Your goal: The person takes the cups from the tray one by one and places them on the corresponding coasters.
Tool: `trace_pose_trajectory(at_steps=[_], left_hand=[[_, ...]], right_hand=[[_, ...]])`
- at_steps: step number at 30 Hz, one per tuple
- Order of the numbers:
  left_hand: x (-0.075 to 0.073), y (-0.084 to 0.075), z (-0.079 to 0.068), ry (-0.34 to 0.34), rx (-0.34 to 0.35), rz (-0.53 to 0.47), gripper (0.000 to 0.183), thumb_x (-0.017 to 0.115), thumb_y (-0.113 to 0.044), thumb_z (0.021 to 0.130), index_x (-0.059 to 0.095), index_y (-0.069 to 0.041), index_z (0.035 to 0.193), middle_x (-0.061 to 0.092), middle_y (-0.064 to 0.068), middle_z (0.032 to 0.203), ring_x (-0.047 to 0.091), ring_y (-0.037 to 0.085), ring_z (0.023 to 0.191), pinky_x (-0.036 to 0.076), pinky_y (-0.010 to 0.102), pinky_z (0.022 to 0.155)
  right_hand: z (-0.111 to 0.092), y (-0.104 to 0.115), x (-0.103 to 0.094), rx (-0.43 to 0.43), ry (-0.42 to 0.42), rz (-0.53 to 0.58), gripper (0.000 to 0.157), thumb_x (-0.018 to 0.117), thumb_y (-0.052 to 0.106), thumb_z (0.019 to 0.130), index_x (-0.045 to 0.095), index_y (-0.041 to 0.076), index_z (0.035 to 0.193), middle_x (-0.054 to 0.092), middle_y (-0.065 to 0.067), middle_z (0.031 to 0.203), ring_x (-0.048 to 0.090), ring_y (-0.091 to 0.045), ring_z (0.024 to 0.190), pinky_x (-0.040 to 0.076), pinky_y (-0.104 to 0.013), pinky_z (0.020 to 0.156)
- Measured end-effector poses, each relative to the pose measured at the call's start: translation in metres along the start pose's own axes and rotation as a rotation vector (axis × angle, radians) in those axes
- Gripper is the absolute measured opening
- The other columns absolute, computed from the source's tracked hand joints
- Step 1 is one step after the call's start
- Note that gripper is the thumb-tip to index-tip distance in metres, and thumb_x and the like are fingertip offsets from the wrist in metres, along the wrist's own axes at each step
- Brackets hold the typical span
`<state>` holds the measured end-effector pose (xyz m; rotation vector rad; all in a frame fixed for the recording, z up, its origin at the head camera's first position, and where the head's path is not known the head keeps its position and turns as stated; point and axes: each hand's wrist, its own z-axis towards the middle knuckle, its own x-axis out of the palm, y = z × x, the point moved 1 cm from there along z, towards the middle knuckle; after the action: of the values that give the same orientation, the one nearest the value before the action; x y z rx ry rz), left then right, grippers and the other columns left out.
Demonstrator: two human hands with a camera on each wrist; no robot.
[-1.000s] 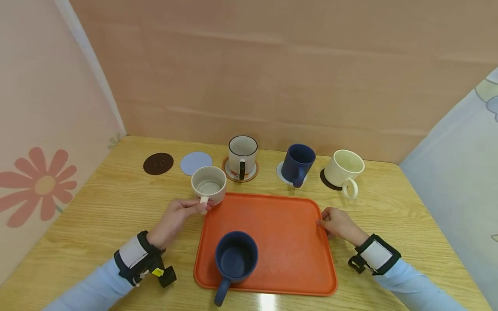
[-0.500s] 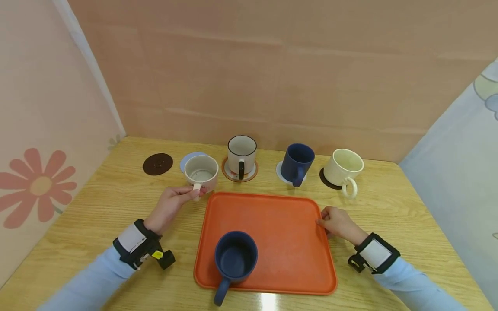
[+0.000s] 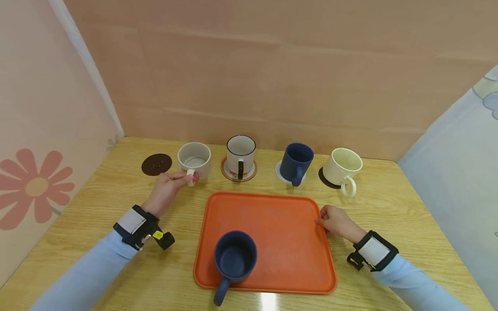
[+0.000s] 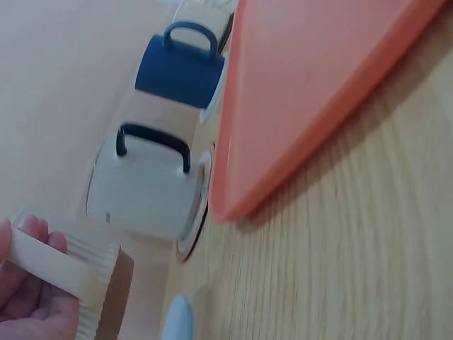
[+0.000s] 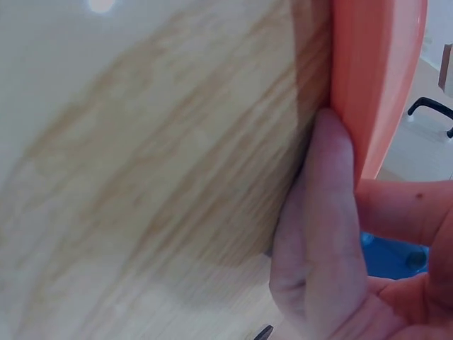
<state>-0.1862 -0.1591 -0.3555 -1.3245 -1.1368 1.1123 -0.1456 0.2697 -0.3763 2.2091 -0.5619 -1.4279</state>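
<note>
My left hand (image 3: 165, 190) pinches the handle of a white ribbed mug (image 3: 197, 162), upright at the back left. In the left wrist view the mug's base (image 4: 117, 294) hangs a little apart from a light blue coaster (image 4: 178, 322); the head view hides nearly all of that coaster beneath the mug. My right hand (image 3: 339, 223) grips the right rim of an orange tray (image 3: 288, 242), the thumb on the inner side and fingers outside against the rim (image 5: 371, 78). A dark blue mug (image 3: 235, 257) stands at the tray's front left, its handle sticking out over the front edge.
Along the back stand a white mug with black handle (image 3: 241, 155), a blue mug (image 3: 296, 162) and a cream mug (image 3: 342, 168), each on a coaster. A bare dark brown coaster (image 3: 156, 164) lies at the far left. A curtain (image 3: 272, 86) hangs behind the table.
My left hand has carried the white ribbed mug away from the tray's back left corner, leftward and back, over the light blue coaster. My right hand and the tray have stayed put.
</note>
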Motion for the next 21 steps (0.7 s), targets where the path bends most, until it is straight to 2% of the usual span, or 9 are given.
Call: trace_pose_trajectory(at_steps=[3, 6, 9, 13, 15, 21], left_hand=[[-0.005, 0.002, 0.007, -0.011, 0.019, -0.015, 0.037, 0.056, -0.01, 0.089, 0.051, 0.021, 0.11, 0.069, -0.008, 0.082, 0.061, 0.003, 0.088, 0.041, 0.018, 0.088], [-0.011, 0.004, 0.013, -0.007, 0.019, -0.002, 0.035, 0.056, -0.01, 0.089, 0.054, 0.02, 0.107, 0.069, -0.007, 0.085, 0.061, 0.002, 0.089, 0.041, 0.016, 0.088], [-0.016, 0.006, 0.019, -0.008, 0.01, 0.041, 0.032, 0.056, -0.012, 0.09, 0.059, 0.016, 0.105, 0.069, -0.006, 0.088, 0.059, 0.001, 0.091, 0.037, 0.026, 0.097], [-0.021, 0.009, 0.027, -0.01, -0.015, 0.078, 0.037, 0.055, -0.016, 0.091, 0.056, 0.014, 0.111, 0.068, -0.012, 0.083, 0.054, 0.004, 0.095, 0.029, 0.04, 0.101], [-0.023, 0.01, 0.03, -0.008, -0.027, 0.079, 0.042, 0.055, -0.018, 0.091, 0.051, 0.016, 0.115, 0.066, -0.015, 0.08, 0.052, 0.005, 0.096, 0.029, 0.039, 0.1], [-0.025, 0.012, 0.037, 0.009, -0.05, 0.006, 0.045, 0.055, -0.017, 0.091, 0.046, 0.019, 0.117, 0.067, -0.013, 0.081, 0.055, 0.003, 0.093, 0.032, 0.034, 0.099]], right_hand=[[0.0, 0.001, 0.001, 0.005, -0.003, -0.02, 0.016, 0.06, 0.006, 0.085, 0.051, -0.007, 0.086, 0.056, -0.009, 0.073, 0.059, -0.017, 0.052, 0.052, -0.03, 0.05], [0.0, 0.001, 0.002, 0.011, -0.004, -0.017, 0.015, 0.059, 0.006, 0.085, 0.051, -0.007, 0.086, 0.055, -0.009, 0.072, 0.059, -0.017, 0.052, 0.051, -0.03, 0.05], [0.0, 0.0, 0.002, 0.009, -0.003, -0.01, 0.015, 0.058, 0.006, 0.085, 0.051, -0.007, 0.086, 0.055, -0.009, 0.072, 0.059, -0.018, 0.051, 0.051, -0.03, 0.05], [0.0, 0.0, 0.002, 0.001, -0.005, -0.006, 0.016, 0.058, 0.006, 0.085, 0.051, -0.008, 0.086, 0.055, -0.009, 0.071, 0.059, -0.018, 0.051, 0.051, -0.03, 0.049], [0.0, -0.001, 0.003, -0.001, -0.004, -0.002, 0.015, 0.058, 0.005, 0.085, 0.05, -0.008, 0.086, 0.055, -0.009, 0.071, 0.059, -0.018, 0.051, 0.051, -0.03, 0.049], [0.0, -0.001, 0.004, 0.001, -0.014, -0.001, 0.015, 0.059, 0.005, 0.084, 0.05, -0.007, 0.086, 0.055, -0.009, 0.072, 0.058, -0.018, 0.051, 0.052, -0.03, 0.049]])
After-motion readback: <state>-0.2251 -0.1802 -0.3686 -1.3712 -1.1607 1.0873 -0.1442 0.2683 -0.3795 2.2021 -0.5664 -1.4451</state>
